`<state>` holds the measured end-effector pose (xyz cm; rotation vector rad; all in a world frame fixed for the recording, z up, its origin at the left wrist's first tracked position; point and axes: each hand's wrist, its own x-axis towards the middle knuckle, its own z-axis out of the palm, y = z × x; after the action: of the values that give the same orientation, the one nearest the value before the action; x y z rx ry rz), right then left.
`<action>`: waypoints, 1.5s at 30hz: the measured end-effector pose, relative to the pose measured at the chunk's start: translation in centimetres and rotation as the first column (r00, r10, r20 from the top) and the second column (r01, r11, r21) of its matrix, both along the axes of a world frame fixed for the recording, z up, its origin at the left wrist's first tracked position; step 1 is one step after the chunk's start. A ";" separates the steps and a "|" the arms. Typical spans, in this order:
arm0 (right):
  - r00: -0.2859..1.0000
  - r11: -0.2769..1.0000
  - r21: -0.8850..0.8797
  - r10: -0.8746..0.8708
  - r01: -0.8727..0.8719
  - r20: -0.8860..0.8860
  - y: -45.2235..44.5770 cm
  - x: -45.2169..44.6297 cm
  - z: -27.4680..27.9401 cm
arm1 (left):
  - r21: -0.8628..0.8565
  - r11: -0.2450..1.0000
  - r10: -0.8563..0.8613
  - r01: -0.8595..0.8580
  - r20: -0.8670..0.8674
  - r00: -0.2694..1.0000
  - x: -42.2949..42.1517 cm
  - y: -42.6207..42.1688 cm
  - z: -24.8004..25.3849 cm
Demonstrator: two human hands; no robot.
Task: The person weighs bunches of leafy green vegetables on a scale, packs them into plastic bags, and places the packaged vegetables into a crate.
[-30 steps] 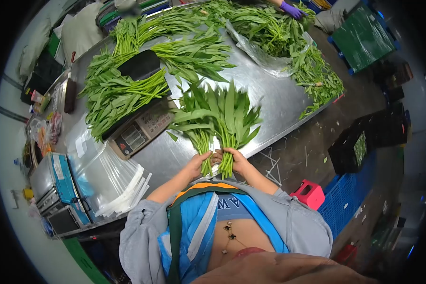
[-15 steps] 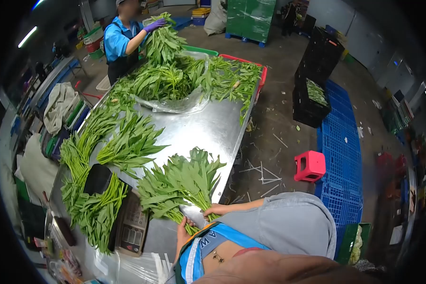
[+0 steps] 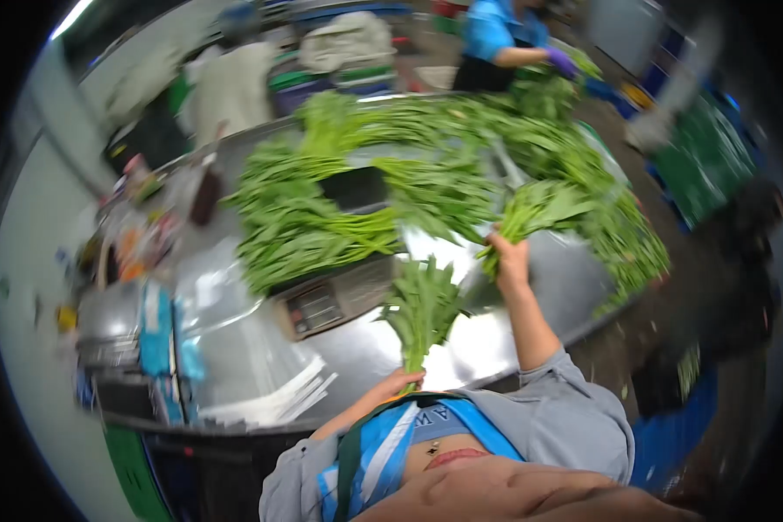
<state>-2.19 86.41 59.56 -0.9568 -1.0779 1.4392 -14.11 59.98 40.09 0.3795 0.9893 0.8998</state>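
Note:
My left hand (image 3: 402, 380) is closed round the stems of a small bunch of water spinach (image 3: 424, 309), held upright close to my body with the leaves pointing away. My right hand (image 3: 511, 257) reaches out over the metal table (image 3: 574, 261), closed on the stems of another bunch of water spinach (image 3: 548, 207). That bunch's leaves point to the far right, by the big heap of greens (image 3: 618, 235). Left of my hands, more bunches (image 3: 322, 235) lie around a dark tray (image 3: 355, 189) and beside a scale (image 3: 315, 309).
Clear plastic bags and white strips (image 3: 274, 396) lie at the near left of the table. A co-worker in a blue shirt (image 3: 487, 39), with a purple glove (image 3: 563, 63), handles greens at the far side. Dark crates (image 3: 670, 370) stand on the right.
My view has swung left. My hands have moved apart: the right one has gone outward over the table with its bunch, while the left stays near my body with the other.

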 end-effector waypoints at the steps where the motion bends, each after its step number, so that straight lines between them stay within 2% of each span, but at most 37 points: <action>1: 1.000 0.995 0.100 0.028 -0.029 0.007 0.1 -2.7 1.8 | 0.068 0.998 -0.007 0.009 -0.035 0.999 -0.3 -0.1 -0.4; 2: 0.997 0.938 0.342 -0.067 0.048 0.043 1.0 -5.7 1.6 | 0.137 0.990 -0.029 0.036 -0.059 0.998 -0.6 -0.1 -2.2; 4: 0.960 0.834 0.549 -0.117 -0.044 0.254 0.9 -11.6 2.0 | 0.075 0.995 -0.051 0.060 -0.117 0.992 -1.5 -0.4 -1.4; 5: 0.895 0.672 0.727 -0.228 -0.140 0.383 1.0 -14.7 0.8 | 0.069 0.997 -0.020 0.028 -0.123 0.992 -1.6 -0.6 -1.7; 6: 0.790 0.425 0.873 -0.438 -0.239 0.430 1.6 -17.9 -1.7 | 0.066 0.998 -0.012 0.020 -0.119 0.993 -1.5 -0.7 -1.6; 7: 0.370 0.718 0.425 -0.246 -0.551 0.896 1.4 -20.6 -2.6 | 0.068 0.997 -0.013 0.020 -0.109 0.994 -1.6 -0.7 -1.3; 8: 0.206 0.401 0.455 -0.526 -0.795 0.825 0.7 -22.5 -3.5 | 0.070 0.997 -0.011 0.019 -0.100 0.995 -1.6 -0.8 -0.9; 9: 0.220 0.133 0.467 -0.748 -0.874 0.626 1.4 -23.1 -10.1 | 0.076 0.997 -0.014 0.021 -0.089 0.996 -1.5 -0.7 -0.7; 10: 0.073 0.089 0.277 -0.848 -0.957 0.525 0.4 -23.3 -11.8 | 0.081 0.996 -0.018 0.024 -0.082 0.996 -1.7 -0.7 -0.3; 12: -0.053 0.241 0.219 -0.777 -0.946 0.627 -0.6 -24.5 -10.6 | 0.090 0.995 -0.028 0.034 -0.065 0.998 -2.0 -0.6 0.9; 14: -0.007 0.160 0.132 -0.662 -0.978 0.749 -0.8 -22.4 -5.0 | 0.101 0.994 -0.033 0.037 -0.034 0.999 -2.2 -0.7 2.5; 15: 0.054 0.121 0.154 -0.589 -0.981 0.807 -0.3 -21.5 -4.3 | 0.109 0.993 -0.035 0.037 -0.028 0.999 -2.2 -0.5 3.2; 16: 0.051 0.123 0.150 -0.585 -0.981 0.810 -0.5 -19.9 -2.7 | 0.121 0.992 -0.037 0.040 -0.027 0.999 -2.3 -0.2 3.7; 18: 0.426 0.028 0.499 -0.484 -0.866 0.765 -2.0 -15.7 0.9 | 0.160 0.986 -0.026 0.034 -0.048 0.998 -2.3 0.4 3.0; 19: 0.342 0.239 0.424 -0.317 -0.874 0.885 -2.7 -12.8 1.2 | 0.230 0.973 0.010 0.016 -0.111 0.994 -1.8 0.6 -1.4; 20: 0.271 0.424 0.295 -0.117 -0.856 0.955 -3.7 -9.6 0.8 | 0.229 0.973 0.015 0.009 -0.103 0.995 -1.7 0.9 -0.7; 21: 0.143 0.570 0.110 0.013 -0.814 0.990 -5.0 -6.6 -0.2 | 0.244 0.970 0.005 0.008 -0.054 0.999 -2.1 1.6 1.3; 23: -0.050 0.582 -0.276 0.373 -0.765 0.927 -6.7 -1.0 -3.7 | 0.291 0.956 0.020 -0.033 0.047 0.999 -2.1 2.8 4.7; 24: -0.130 0.531 -0.346 0.400 -0.774 0.907 -7.5 1.6 -6.4 | 0.318 0.947 0.020 -0.032 0.041 0.999 -1.6 3.5 4.7; 25: 0.066 0.615 -0.309 0.509 -0.725 0.858 -8.9 3.6 -8.6 | 0.340 0.941 0.003 0.000 -0.008 1.000 -1.0 4.2 4.6; 27: 0.501 0.748 -0.270 0.623 -0.606 0.601 -11.5 5.2 -12.2 | 0.345 0.934 -0.034 0.087 -0.155 0.987 1.4 5.5 4.2; 28: 0.678 0.796 -0.245 0.602 -0.554 0.422 -12.7 5.2 -13.5 | 0.326 0.935 -0.055 0.139 -0.254 0.966 2.8 6.1 4.0; 29: 0.681 0.864 -0.095 0.453 -0.495 0.575 -13.4 5.2 -14.7 | 0.424 0.893 0.064 0.151 -0.453 0.889 4.5 6.1 3.7; 30: 0.707 0.928 -0.101 0.340 -0.358 0.620 -14.6 4.2 -12.7 | 0.444 0.880 0.045 0.171 -0.435 0.899 5.7 6.5 3.3; 32: 0.738 0.957 0.047 0.189 -0.286 0.647 -14.7 4.5 -11.7 | 0.458 0.849 -0.009 0.263 -0.486 0.874 6.9 7.8 2.5; 33: 0.744 0.958 0.058 0.178 -0.280 0.644 -14.4 5.1 -11.6 | 0.462 0.846 -0.010 0.266 -0.484 0.875 6.6 8.0 4.1; 34: 0.748 0.959 0.065 0.171 -0.275 0.641 -14.1 6.0 -11.6 | 0.428 0.836 -0.139 0.345 -0.442 0.886 6.4 8.1 5.6; 35: 0.760 0.972 -0.006 0.186 -0.233 0.623 -13.7 6.9 -11.4 | 0.397 0.815 -0.267 0.423 -0.390 0.881 6.5 8.0 6.7; 36: 0.729 0.976 0.009 0.156 -0.218 0.667 -13.1 7.7 -11.1 | 0.495 0.698 -0.211 0.518 -0.549 0.809 7.2 8.1 4.4; 37: 0.643 0.958 -0.004 0.196 -0.287 0.741 -12.3 9.0 -11.2 | 0.466 0.726 -0.205 0.506 -0.555 0.806 7.7 7.6 2.1; 38: 0.548 0.935 -0.025 0.228 -0.353 0.805 -11.5 10.2 -11.4 | 0.436 0.752 -0.200 0.494 -0.563 0.802 7.4 7.1 2.1; 39: 0.412 0.909 -0.082 0.264 -0.409 0.872 -10.9 11.4 -12.1 | 0.433 0.778 -0.212 0.455 -0.501 0.839 6.7 7.0 1.4; 40: 0.233 0.866 -0.201 0.335 -0.458 0.913 -10.0 13.0 -13.9 | 0.404 0.807 -0.187 0.431 -0.516 0.836 5.5 6.6 2.3; 41: -0.125 0.784 -0.319 0.300 -0.532 0.946 -9.4 14.0 -13.7 | 0.412 0.831 -0.102 0.373 -0.547 0.831 4.4 6.1 2.4; 42: -0.461 0.700 -0.451 0.193 -0.554 0.866 -9.0 13.7 -12.2 | 0.428 0.849 -0.008 0.310 -0.577 0.817 3.2 6.0 3.0; 44: -0.091 0.765 -0.151 0.120 -0.626 0.989 -6.6 11.2 -8.1 | 0.406 0.900 0.125 0.159 -0.589 0.798 1.2 5.7 4.7; 45: 0.100 0.772 0.048 0.021 -0.634 0.995 -5.0 8.5 -6.8 | 0.410 0.906 0.192 0.109 -0.626 0.756 0.8 5.9 4.8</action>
<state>6.35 81.45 52.79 -1.3013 -2.7118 0.5593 -13.32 65.90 44.93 1.1139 1.4497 1.0497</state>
